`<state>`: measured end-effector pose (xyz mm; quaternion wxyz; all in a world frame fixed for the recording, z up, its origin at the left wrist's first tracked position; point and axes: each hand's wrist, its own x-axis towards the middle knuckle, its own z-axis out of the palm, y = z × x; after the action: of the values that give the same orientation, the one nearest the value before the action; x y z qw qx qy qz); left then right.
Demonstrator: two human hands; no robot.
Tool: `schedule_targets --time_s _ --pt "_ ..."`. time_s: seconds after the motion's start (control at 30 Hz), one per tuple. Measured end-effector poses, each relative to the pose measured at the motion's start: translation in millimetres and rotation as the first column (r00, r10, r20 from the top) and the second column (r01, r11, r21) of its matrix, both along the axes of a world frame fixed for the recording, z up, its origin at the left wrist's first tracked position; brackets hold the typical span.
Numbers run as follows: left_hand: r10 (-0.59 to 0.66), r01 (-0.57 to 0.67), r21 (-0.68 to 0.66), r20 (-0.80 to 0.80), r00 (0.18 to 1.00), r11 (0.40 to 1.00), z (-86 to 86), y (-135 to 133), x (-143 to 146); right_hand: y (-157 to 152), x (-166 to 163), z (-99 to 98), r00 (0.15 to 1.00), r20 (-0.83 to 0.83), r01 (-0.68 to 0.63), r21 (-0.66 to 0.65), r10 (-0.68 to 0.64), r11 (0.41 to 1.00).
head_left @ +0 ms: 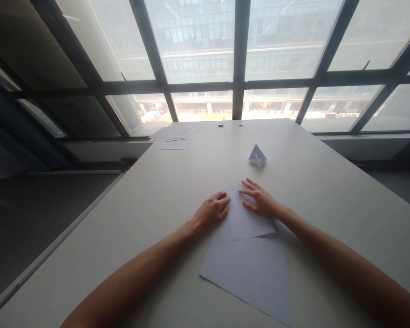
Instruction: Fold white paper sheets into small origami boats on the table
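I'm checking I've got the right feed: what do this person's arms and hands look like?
The left hand and right hand are ungloved, with no rings visible. Both forearms are slim and bare, without any sleeve, watch or bracelet in view.

Slanting the bare left arm (133, 275) inward from the lower left and the bare right arm (341, 257) inward from the lower right. Holding the left wrist (191, 225) almost straight. Resting the left hand (210, 212) palm down, holding its fingers (222, 201) close together and slightly bent, pointing them rightward and forward. Resting the right hand (262, 200) palm down too, a little farther forward, fanning its fingers apart, pointing them forward and left. Holding the two hands near each other, slightly apart.
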<state>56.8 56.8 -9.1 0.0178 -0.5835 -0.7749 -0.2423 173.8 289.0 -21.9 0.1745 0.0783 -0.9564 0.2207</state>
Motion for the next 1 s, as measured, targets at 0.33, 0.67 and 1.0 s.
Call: schedule_targets --time_s 0.33,0.67,1.0 --pt "0.012 -0.013 0.020 0.022 1.000 1.000 3.3 0.1 0.5 0.3 -0.3 0.1 1.000 0.012 -0.006 0.027 0.005 1.000" --pt "0.018 -0.018 0.021 0.011 1.000 1.000 1.2 0.0 0.2 -1.5 -0.9 0.6 1.000 0.015 -0.001 0.042 0.000 0.999" --pt "0.010 -0.012 0.053 0.031 0.999 0.999 -1.3 0.1 -1.2 -3.1 -0.2 3.5 0.999 0.039 0.006 0.049 -0.008 0.999"
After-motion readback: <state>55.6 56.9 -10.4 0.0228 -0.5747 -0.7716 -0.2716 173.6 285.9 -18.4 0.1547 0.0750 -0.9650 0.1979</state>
